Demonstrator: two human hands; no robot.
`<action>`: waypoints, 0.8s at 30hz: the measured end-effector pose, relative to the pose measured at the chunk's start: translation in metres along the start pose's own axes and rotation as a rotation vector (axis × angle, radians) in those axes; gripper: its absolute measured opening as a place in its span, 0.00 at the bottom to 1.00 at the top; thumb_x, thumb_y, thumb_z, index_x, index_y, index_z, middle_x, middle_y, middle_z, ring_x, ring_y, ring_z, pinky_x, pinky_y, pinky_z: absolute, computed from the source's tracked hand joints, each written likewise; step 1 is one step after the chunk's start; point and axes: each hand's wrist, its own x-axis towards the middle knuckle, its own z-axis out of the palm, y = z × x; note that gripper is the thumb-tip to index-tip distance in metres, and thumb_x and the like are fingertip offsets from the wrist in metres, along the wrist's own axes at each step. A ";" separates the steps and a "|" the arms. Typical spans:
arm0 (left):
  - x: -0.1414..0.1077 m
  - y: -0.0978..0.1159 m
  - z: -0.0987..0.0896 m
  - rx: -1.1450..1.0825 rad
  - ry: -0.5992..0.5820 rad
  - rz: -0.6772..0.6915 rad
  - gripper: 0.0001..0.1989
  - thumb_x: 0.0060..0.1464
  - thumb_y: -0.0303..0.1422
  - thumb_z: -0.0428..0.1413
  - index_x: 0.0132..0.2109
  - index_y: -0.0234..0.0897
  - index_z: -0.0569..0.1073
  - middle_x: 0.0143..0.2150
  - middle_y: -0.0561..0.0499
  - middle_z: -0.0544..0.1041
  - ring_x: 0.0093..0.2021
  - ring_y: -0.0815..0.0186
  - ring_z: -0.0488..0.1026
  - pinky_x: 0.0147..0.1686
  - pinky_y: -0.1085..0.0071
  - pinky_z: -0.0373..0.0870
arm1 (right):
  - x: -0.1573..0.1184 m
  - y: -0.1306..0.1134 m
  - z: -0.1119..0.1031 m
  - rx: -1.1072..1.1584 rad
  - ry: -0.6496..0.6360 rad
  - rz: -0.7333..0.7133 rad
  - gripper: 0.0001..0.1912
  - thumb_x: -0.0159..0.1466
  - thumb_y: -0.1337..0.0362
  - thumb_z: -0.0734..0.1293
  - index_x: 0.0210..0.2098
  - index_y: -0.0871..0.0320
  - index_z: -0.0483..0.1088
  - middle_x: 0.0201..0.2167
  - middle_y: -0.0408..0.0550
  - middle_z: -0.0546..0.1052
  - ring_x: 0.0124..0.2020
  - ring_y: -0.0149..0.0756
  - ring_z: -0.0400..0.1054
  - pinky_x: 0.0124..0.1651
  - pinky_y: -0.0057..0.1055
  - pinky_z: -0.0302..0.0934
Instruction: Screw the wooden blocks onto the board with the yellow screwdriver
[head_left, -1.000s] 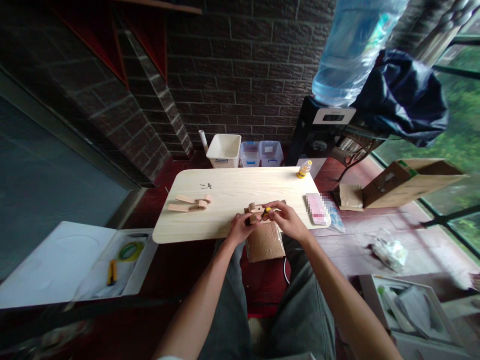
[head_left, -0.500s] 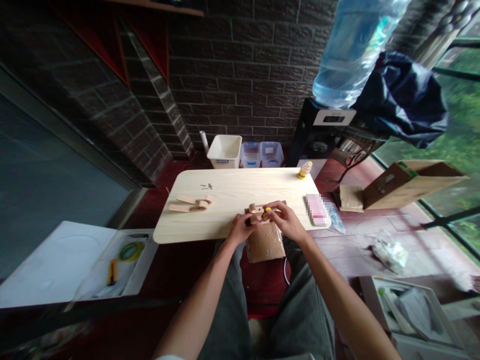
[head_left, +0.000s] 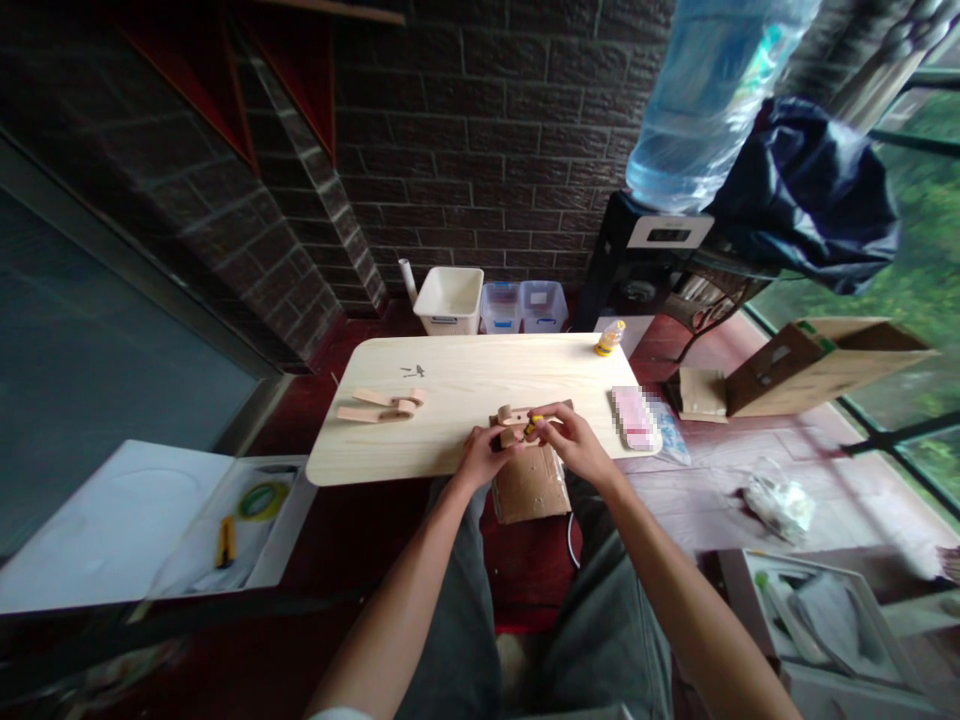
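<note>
At the table's front edge, my left hand [head_left: 481, 458] is closed round a small light wooden piece [head_left: 511, 437] with a rounded end. My right hand [head_left: 574, 440] pinches a short yellow-and-black screwdriver [head_left: 533, 424] against the right side of that piece; its tip is hidden. A second wooden piece [head_left: 505, 412] lies just beyond my fingers. Beneath my hands a cardboard sheet [head_left: 531, 486] hangs over the edge toward my lap. Further left on the pale wooden table [head_left: 495, 365] rest two long wooden pieces [head_left: 367, 414] with rounded ends.
Several small dark screws [head_left: 412, 371] lie at the table's back left. A yellow-capped clear bottle [head_left: 610, 338] stands at the back right corner, and a pink blurred-out item [head_left: 634, 417] lies at the right edge. Plastic bins [head_left: 450, 300] stand behind, an open white box [head_left: 262, 530] at left.
The screwdriver's handle has turned and tilted slightly in my right fingers. Both hands stay in nearly the same place, and the other things have not moved.
</note>
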 end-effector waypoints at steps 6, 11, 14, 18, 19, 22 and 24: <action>-0.001 -0.002 0.001 -0.007 0.017 0.032 0.19 0.52 0.45 0.64 0.49 0.43 0.82 0.42 0.47 0.82 0.45 0.56 0.75 0.48 0.64 0.69 | 0.000 -0.002 -0.003 -0.010 -0.013 0.015 0.18 0.69 0.49 0.67 0.49 0.56 0.73 0.42 0.51 0.81 0.39 0.38 0.79 0.41 0.34 0.72; 0.000 -0.002 0.000 -0.006 0.000 0.008 0.19 0.53 0.45 0.64 0.49 0.43 0.82 0.42 0.47 0.82 0.47 0.55 0.75 0.50 0.63 0.69 | 0.002 0.002 -0.008 0.013 -0.026 0.013 0.19 0.68 0.49 0.68 0.49 0.56 0.73 0.45 0.52 0.81 0.40 0.38 0.79 0.44 0.35 0.72; 0.000 -0.002 0.001 -0.001 -0.002 -0.006 0.19 0.53 0.45 0.64 0.49 0.43 0.82 0.42 0.46 0.81 0.47 0.55 0.75 0.51 0.63 0.69 | 0.001 0.007 -0.009 0.049 0.008 0.022 0.18 0.67 0.50 0.69 0.48 0.56 0.72 0.46 0.52 0.80 0.39 0.37 0.79 0.42 0.34 0.73; 0.001 -0.004 0.002 -0.009 -0.002 -0.016 0.21 0.52 0.46 0.65 0.51 0.42 0.81 0.41 0.47 0.81 0.47 0.56 0.75 0.50 0.63 0.69 | -0.001 0.010 -0.008 0.070 0.029 0.023 0.17 0.67 0.51 0.70 0.48 0.55 0.72 0.45 0.50 0.79 0.38 0.36 0.79 0.42 0.33 0.73; 0.001 -0.004 0.002 -0.011 -0.002 -0.012 0.21 0.52 0.45 0.65 0.51 0.41 0.81 0.41 0.46 0.81 0.47 0.56 0.75 0.50 0.63 0.69 | -0.001 0.010 -0.008 0.072 0.029 0.020 0.17 0.67 0.51 0.70 0.48 0.55 0.72 0.45 0.50 0.79 0.38 0.36 0.79 0.42 0.33 0.73; 0.001 -0.003 0.003 -0.015 0.006 -0.007 0.20 0.52 0.44 0.65 0.50 0.41 0.82 0.40 0.46 0.81 0.46 0.55 0.75 0.49 0.62 0.69 | 0.000 0.008 -0.008 0.062 0.012 0.011 0.16 0.67 0.51 0.69 0.48 0.55 0.72 0.46 0.51 0.80 0.38 0.35 0.79 0.43 0.34 0.73; 0.001 -0.003 0.002 -0.017 0.012 0.001 0.20 0.52 0.44 0.65 0.50 0.41 0.82 0.39 0.46 0.81 0.45 0.55 0.75 0.49 0.62 0.69 | 0.000 0.006 -0.009 0.050 -0.007 0.005 0.16 0.68 0.51 0.69 0.48 0.55 0.72 0.47 0.51 0.79 0.39 0.36 0.79 0.43 0.34 0.73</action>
